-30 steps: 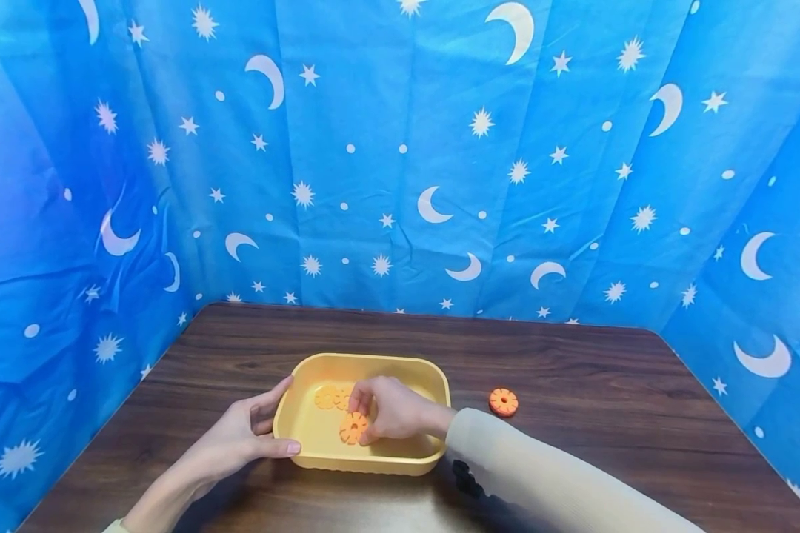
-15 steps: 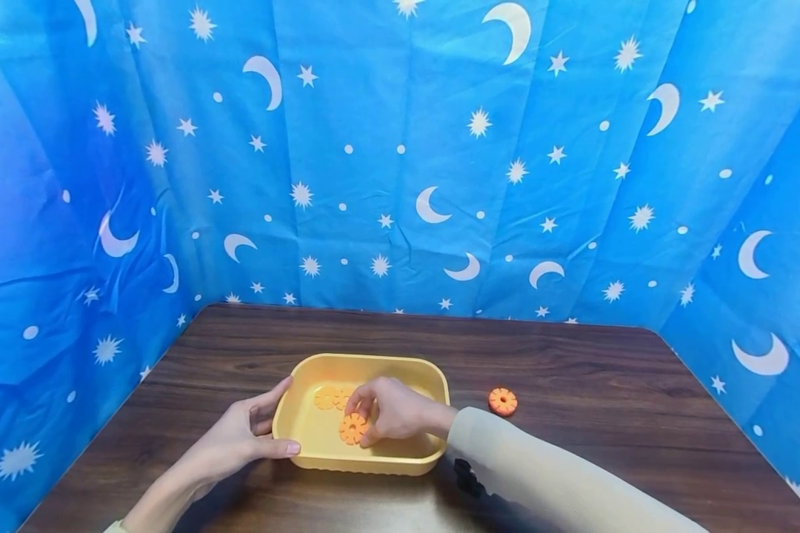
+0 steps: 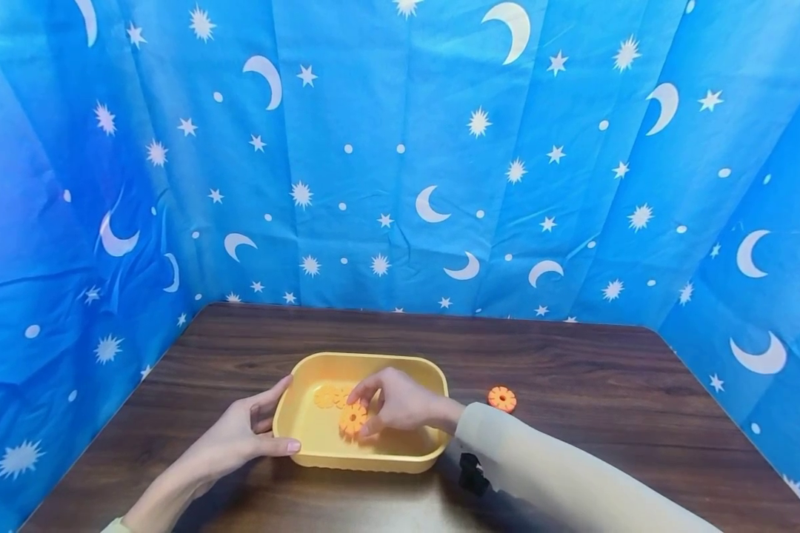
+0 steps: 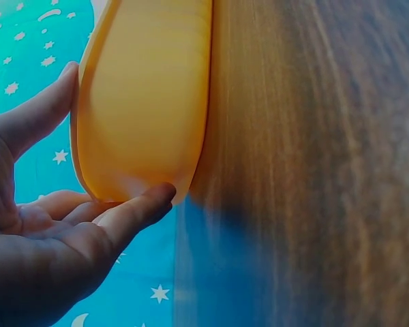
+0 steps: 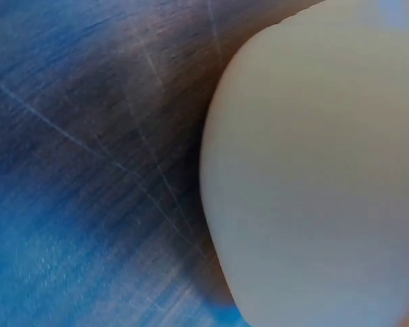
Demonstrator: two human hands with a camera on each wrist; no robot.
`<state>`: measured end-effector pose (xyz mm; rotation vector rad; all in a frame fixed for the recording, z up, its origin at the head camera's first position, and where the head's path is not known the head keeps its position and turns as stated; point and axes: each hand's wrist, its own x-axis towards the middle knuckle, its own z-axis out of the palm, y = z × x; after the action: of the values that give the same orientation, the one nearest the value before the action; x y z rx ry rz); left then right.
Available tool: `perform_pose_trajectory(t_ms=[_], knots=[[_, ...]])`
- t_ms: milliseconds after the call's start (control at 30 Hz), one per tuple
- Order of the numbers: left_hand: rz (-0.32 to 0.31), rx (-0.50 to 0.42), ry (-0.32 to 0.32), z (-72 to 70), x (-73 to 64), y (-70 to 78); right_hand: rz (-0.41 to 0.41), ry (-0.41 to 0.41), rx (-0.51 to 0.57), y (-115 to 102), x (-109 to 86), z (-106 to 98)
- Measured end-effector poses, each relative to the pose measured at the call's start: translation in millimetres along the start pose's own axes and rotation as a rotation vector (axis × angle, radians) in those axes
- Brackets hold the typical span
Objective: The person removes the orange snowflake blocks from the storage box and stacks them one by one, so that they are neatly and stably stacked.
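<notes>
A yellow rectangular tub [image 3: 300, 434] with rounded corners stands on the table. My left hand [image 3: 247, 437] grips its left end, thumb at the near rim and fingers around the far corner. The left wrist view shows this hand [image 4: 61, 225] against the tub's smooth end wall [image 4: 143, 102]. Inside the tub, my right hand [image 3: 403, 401] pinches an orange notched disc [image 3: 346, 426] between thumb and fingers. Behind it, paler orange notched discs [image 3: 324, 398] lie on the tub floor, partly hidden by the fingers. In the right wrist view the tub's outer wall [image 5: 313, 170] fills the right side.
Another orange notched disc [image 3: 495, 400] lies on the dark wooden table [image 3: 573, 370], right of the tub. A small black object [image 3: 473, 474] sits under the right sleeve [image 3: 547, 459]. Blue cloth [image 3: 373, 178] with moons and stars hangs behind and at both sides.
My right hand and the pinched disc have shifted slightly up in the head view, toward the tub's middle. The left hand keeps its hold on the tub.
</notes>
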<state>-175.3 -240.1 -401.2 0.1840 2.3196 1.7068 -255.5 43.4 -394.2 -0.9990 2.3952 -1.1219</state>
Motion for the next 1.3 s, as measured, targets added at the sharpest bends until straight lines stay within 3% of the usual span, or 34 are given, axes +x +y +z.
perform_pose_trajectory(t_ms=[133,733,1100,1300], knots=[[0.01,0.002,-0.011,-0.8,0.5,0.5,-0.043,0.003,-0.005,-1,-3.1,-6],[0.007,-0.024,-0.024,-1.6,-0.1,0.1,-0.097,0.1,0.061,-7,-34.8,-27],[-0.006,-0.037,-0.005,-2.1,1.7,0.9,-0.073,0.189,0.012,1,-60.8,-41],[-0.014,-0.044,-0.008,-1.1,1.7,0.2,-0.056,0.243,0.045,7,-79.5,-50]])
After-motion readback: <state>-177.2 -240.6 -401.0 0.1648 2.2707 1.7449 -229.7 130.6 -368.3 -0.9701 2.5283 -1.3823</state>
